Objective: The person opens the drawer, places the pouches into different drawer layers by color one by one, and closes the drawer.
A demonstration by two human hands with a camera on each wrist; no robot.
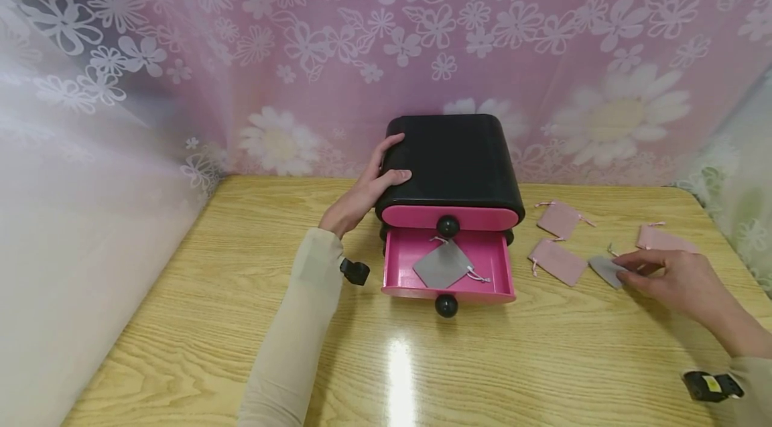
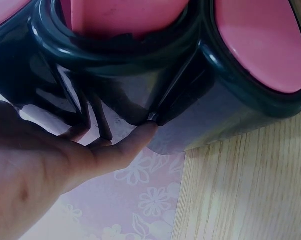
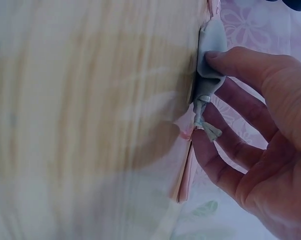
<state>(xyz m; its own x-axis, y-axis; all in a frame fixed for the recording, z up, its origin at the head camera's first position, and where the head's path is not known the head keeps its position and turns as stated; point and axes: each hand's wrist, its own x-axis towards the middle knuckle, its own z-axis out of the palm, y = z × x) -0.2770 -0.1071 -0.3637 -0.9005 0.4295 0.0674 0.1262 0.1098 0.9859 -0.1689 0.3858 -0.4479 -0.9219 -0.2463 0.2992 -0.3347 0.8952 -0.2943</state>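
A black drawer unit [image 1: 449, 159] with pink drawer fronts stands at the back of the table. Its lower pink drawer [image 1: 401, 249] is pulled out, and a grey drawstring pouch [image 1: 443, 265] lies inside. My left hand [image 1: 364, 189] rests against the unit's left side, with fingertips on the top edge; in the left wrist view, extended fingers touch the glossy black casing [image 2: 120, 92]. To the right, my right hand [image 1: 681, 279] pinches a second grey drawstring pouch [image 1: 605, 271] at the tabletop. The right wrist view has the thumb pressing into this creased pouch [image 3: 213, 45].
Three pink drawstring pouches lie around the right hand: one at the back [image 1: 557, 220], one nearer the drawer [image 1: 559, 262] and one farther right [image 1: 663, 238]. A flowered curtain [image 1: 362, 45] hangs behind the wooden table [image 1: 241, 320]. Black round knobs [image 1: 446, 306] stick out from the drawers.
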